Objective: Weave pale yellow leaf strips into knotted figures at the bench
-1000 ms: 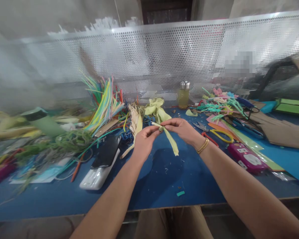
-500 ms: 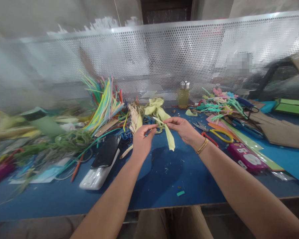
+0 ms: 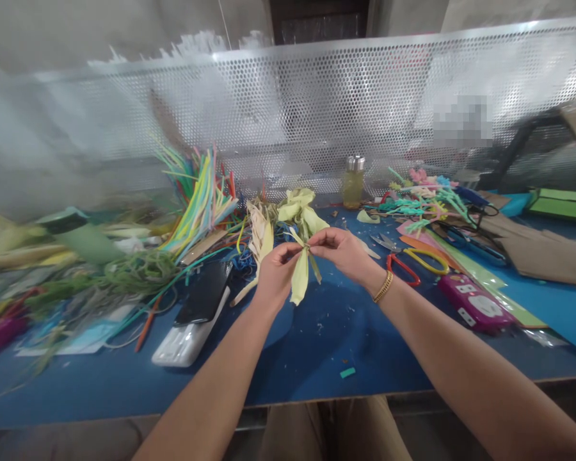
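Observation:
My left hand [image 3: 274,274] and my right hand [image 3: 343,253] meet above the blue table [image 3: 312,346], pinching the top of a pale yellow-green strip [image 3: 300,278] that hangs down between them. A thin darker strand [image 3: 315,269] dangles beside it from my right fingers. Just behind my hands lies a heap of the same pale yellow-green strips [image 3: 301,208] and a dry husk-like bundle [image 3: 260,234]. A gold bracelet [image 3: 381,288] is on my right wrist.
A fan of coloured sticks [image 3: 199,198] stands at the left. A dark phone [image 3: 205,293] rests on a white case [image 3: 185,342]. A small glass bottle [image 3: 354,182] stands by the perforated metal screen [image 3: 317,109]. Scissors with red and yellow handles [image 3: 403,261] and a pink box [image 3: 475,304] lie on the right.
My hands have come closer together at the strip's top. The strip, slanting right before, now hangs straight down between them.

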Demonstrator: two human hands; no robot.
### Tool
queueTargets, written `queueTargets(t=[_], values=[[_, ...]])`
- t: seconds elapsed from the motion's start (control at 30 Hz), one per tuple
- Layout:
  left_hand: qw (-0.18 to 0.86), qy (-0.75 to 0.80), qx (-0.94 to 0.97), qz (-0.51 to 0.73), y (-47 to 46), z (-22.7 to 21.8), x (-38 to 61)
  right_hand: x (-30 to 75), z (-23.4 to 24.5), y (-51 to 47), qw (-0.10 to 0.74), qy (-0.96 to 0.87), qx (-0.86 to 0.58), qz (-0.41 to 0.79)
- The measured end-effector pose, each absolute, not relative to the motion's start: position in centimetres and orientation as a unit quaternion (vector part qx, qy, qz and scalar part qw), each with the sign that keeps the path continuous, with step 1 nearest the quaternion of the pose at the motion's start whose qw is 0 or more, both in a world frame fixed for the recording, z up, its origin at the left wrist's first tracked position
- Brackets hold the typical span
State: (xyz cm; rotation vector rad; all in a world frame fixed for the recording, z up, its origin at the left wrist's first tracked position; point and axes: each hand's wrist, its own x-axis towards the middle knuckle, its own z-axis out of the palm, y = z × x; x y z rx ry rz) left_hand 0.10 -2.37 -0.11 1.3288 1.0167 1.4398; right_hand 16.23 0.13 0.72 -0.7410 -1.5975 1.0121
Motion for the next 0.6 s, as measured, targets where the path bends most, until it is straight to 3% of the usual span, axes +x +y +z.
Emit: queueTargets(t=[0.1,0.33,0.43,0.6], values=[[0.489,0.391,0.525,0.576,-2.6,0.0,0.5,16.4,1.0,0.0,0.533,-0.69,-0.327,0.365],[0.439,0.402,0.551,0.585,-2.8,-0.3,0.4,15.9,1.4,-0.8,0.539,-0.72,-0.347,0.264],[0.466,0.402,0.53,0.583,-2.6,-0.5,0.5,15.9,1.5,-0.8,0.534,-0.736,-0.351,0.224],[0.516,0.337,0.479,0.625,-1.9,-1.0,0.6,16.3,1.9,-1.1,0.5,-0.794,-0.346,0.018]])
